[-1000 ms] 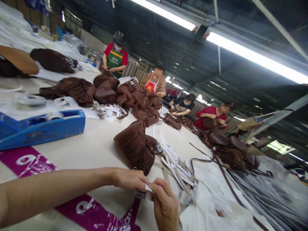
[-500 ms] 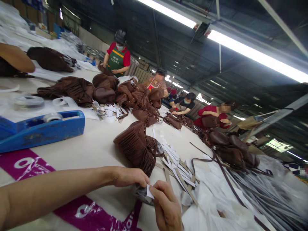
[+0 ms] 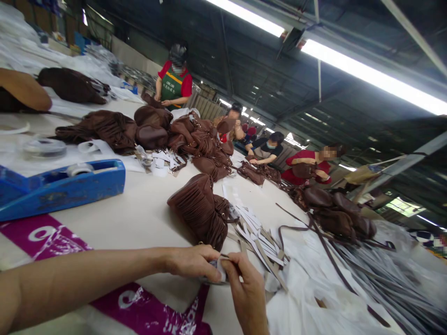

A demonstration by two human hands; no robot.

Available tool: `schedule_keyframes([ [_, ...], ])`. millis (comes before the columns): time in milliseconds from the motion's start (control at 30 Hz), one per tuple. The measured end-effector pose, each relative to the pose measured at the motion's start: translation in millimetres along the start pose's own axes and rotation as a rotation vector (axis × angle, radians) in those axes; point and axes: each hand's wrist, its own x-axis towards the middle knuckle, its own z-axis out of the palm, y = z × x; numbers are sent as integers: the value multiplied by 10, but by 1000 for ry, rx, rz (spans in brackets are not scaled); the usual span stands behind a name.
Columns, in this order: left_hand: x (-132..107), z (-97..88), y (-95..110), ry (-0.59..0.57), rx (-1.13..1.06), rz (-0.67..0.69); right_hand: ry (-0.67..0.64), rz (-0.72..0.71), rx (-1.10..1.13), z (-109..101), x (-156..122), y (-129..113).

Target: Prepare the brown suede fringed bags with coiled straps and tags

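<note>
In the lower middle of the head view, my left hand and my right hand meet, fingers pinched together. Between them is a small white slip wrapped around or lying against a thin dark strip; which of the two I cannot tell. Greyish see-through plastic shows just under the fingers. Right behind my hands, a brown fringed handbag lies on the pale table. Loose white and beige strips are scattered to the right of that bag.
A blue tape dispenser stands at left, beside purple printed plastic. Brown bags are heaped farther back. Grey straps and white sheeting cover the right side. Several co-workers, one in a green apron, line the far side.
My fingers have shifted on the white slip, and a thin dark strip now shows between them. My left hand's fingers have moved slightly to the right. Co-workers behind have moved their arms.
</note>
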Motion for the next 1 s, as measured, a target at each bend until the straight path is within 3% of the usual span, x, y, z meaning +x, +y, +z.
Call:
schedule_keyframes([
  [100, 9, 9, 0, 6, 102, -18, -103, 65, 70, -73, 12, 13],
  [267, 36, 2, 11, 19, 226, -24, -197, 8, 91, -168, 33, -63],
  [367, 48, 9, 17, 18, 210, -28, -120, -44, 14, -130, 11, -132],
  [500, 47, 36, 17, 24, 16, -59, 80, -110, -74, -21, -58, -181],
  [567, 39, 54, 14, 32, -76, -106, 89, -140, -70, -1, -97, -181],
  [733, 26, 86, -10, 25, -110, -172, -62, -216, -57, -96, -166, -171],
  [867, 44, 69, -30, 5, -287, -204, -205, -233, -82, -189, -183, -178],
  [1000, 49, 38, 29, -54, -329, -185, -204, -221, -82, -225, -197, -236],
])
